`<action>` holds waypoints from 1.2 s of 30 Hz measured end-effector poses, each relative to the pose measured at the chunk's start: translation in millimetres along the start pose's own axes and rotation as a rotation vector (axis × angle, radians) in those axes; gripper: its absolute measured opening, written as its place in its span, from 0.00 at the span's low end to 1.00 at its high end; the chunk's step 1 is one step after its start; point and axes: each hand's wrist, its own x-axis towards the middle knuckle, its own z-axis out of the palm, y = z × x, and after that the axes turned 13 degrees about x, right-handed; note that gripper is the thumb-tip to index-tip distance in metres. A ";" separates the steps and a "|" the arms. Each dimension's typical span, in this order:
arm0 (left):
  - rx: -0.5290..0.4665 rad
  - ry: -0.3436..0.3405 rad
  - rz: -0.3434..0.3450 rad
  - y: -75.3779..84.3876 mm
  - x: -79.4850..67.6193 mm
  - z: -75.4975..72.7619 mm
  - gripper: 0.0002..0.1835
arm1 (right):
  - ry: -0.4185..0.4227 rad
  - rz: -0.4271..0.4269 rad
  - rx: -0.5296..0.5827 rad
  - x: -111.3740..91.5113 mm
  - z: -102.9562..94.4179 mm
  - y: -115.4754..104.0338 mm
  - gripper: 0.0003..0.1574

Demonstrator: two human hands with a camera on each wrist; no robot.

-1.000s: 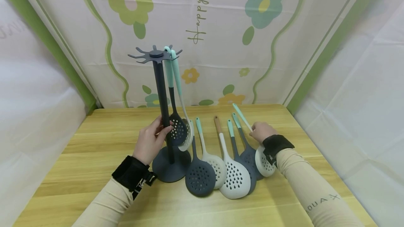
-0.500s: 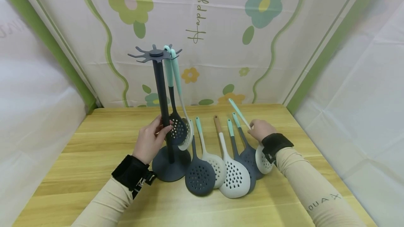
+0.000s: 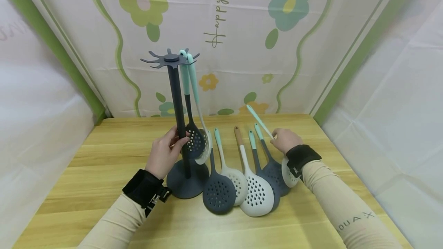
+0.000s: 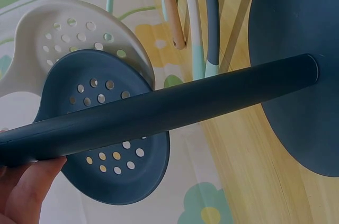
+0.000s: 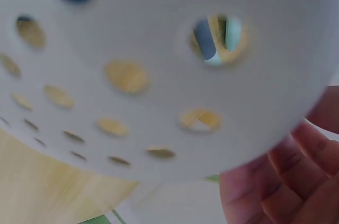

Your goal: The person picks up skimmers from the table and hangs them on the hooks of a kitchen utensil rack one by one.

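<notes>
My left hand grips the upright pole of a dark utensil stand, thumb in front. From the stand's hooked top hang a dark slotted spoon and a white slotted spoon, both mint-handled. At the right, my right hand holds a white skimmer by its thin shaft. The mint handle of this skimmer points up and left, and its perforated head is partly behind the wrist strap. That same head fills much of the right wrist view, with my curled fingers beyond it.
Several utensils lie side by side on the wooden table: a dark skimmer, a pale skimmer, a wooden-handled white slotted turner and dark mint-handled ones. A flowered cloth stands behind.
My right hand has risen slightly and shifted left with the white skimmer, whose handle end moves up and left. My left hand and the stand stay put.
</notes>
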 end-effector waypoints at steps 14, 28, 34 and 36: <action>0.001 0.017 0.025 0.2 1.1 -0.1 0.14 | 0.026 -0.072 -0.021 -4.9 -4.0 -10.4 0.16; 0.012 -0.005 -0.014 2.7 -0.8 0.5 0.13 | 0.042 -0.103 -0.017 -9.3 -4.5 -19.8 0.15; 0.005 -0.004 -0.021 3.4 -0.7 -0.6 0.15 | 0.059 -0.118 -0.022 -10.5 -7.6 -25.1 0.15; 0.004 0.001 -0.016 3.0 -0.5 -0.5 0.16 | 0.064 -0.125 -0.022 -10.5 -8.5 -26.4 0.15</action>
